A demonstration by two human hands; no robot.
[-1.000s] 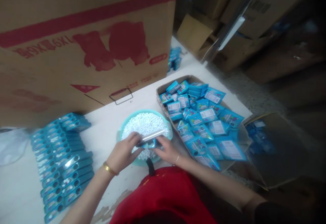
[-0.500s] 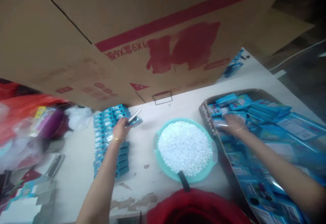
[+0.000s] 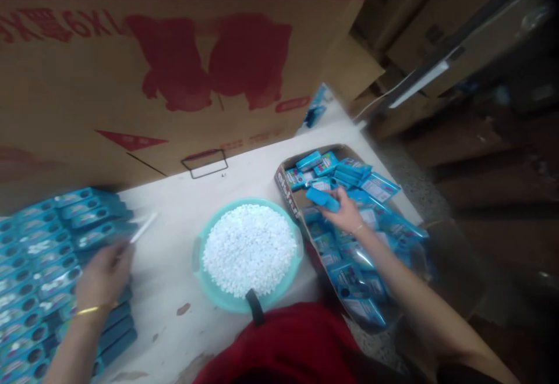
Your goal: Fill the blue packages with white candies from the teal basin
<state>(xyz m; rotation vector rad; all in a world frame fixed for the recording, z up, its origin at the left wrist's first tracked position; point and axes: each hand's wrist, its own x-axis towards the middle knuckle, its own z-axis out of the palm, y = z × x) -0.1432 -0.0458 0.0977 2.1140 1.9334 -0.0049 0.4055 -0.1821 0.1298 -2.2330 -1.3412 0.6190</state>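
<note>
Step in hand looks like pick-up: right hand (image 3: pixel 345 214) grips 1 blue packet (image 3: pixel 322 199) over open carton (image 3: pixel 286 196), blurred left hand (image 3: pixel 105 273) pinches pale stick (image 3: pixel 144 228) near blue boxes (image 3: pixel 50 247); next move calls for lifting clear.

Red print (image 3: pixel 61 25) showing "X" marks the large carton (image 3: pixel 244 125); tray (image 3: pixel 283 189) lettering blurs.

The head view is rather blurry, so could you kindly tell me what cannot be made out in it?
In the head view:
Left hand: motion blur hides its exact grip on the white stick.
Blue pack: partly covered by the right hand.
Rows of blue boxes: cut off by the left and bottom edges, partly behind the left arm.
Open carton: the right arm hides some contents.
Large cardboard box: top cut off.
</note>
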